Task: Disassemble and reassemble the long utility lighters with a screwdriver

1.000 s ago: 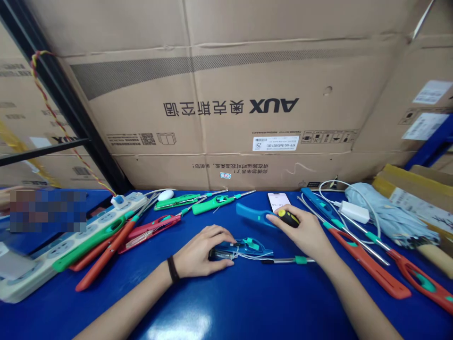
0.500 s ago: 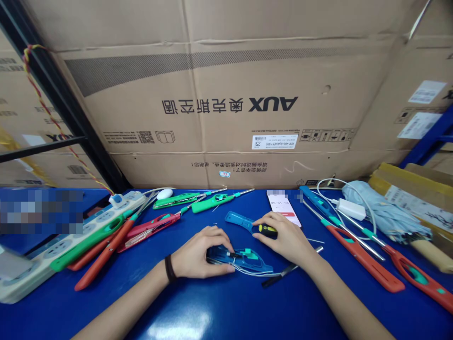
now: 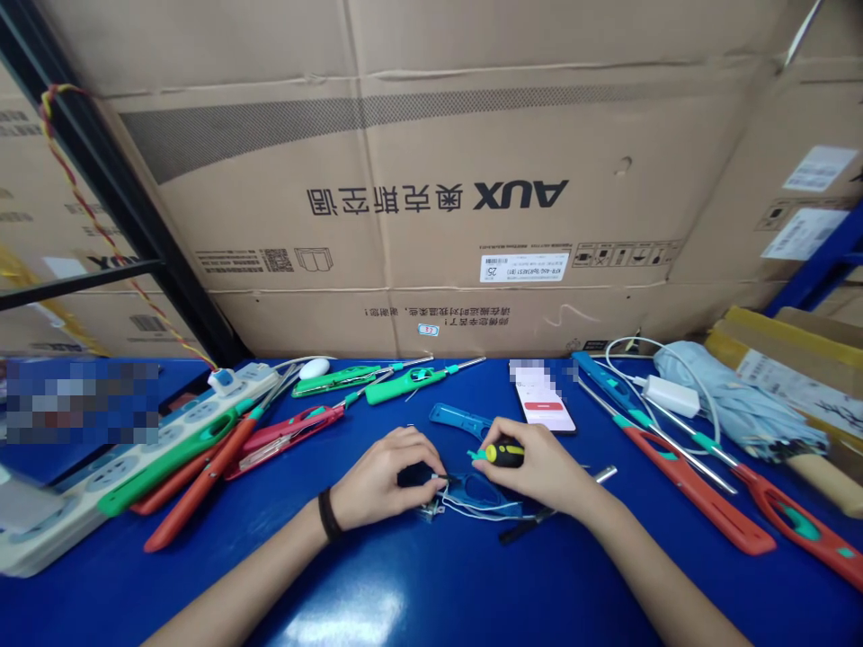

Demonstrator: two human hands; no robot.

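- Teal piece (image 3: 477, 455) has moved most: half a second ago it sat inside the open blue shell (image 3: 484, 490), and now it is out, at the right hand (image 3: 543, 460).
- That appears to leave the shell with one part fewer, so the work looks a step further on — though some parts near the left hand (image 3: 381, 481) are too small to sort out.
- Right hand: thumb and fingers closed, gripping the teal piece at their tips, with a yellow-and-black handle (image 3: 505, 453) tucked along the fingers.
- Left hand: no longer spread around the shell's end as in the earlier frame; thumb and forefinger are drawn together on a small dark part (image 3: 440, 477) beside the white wires (image 3: 482, 514).
- Shell lies on the blue tabletop (image 3: 526, 593) between the two hands, wires running along its near side.
- Loose blue half (image 3: 457, 416) rests beyond the hands, about where it lay before; the metal tube (image 3: 605, 474), its middle hidden by the right hand, has hardly shifted.
- Phone (image 3: 545, 404) stays behind the right hand — apart from it.
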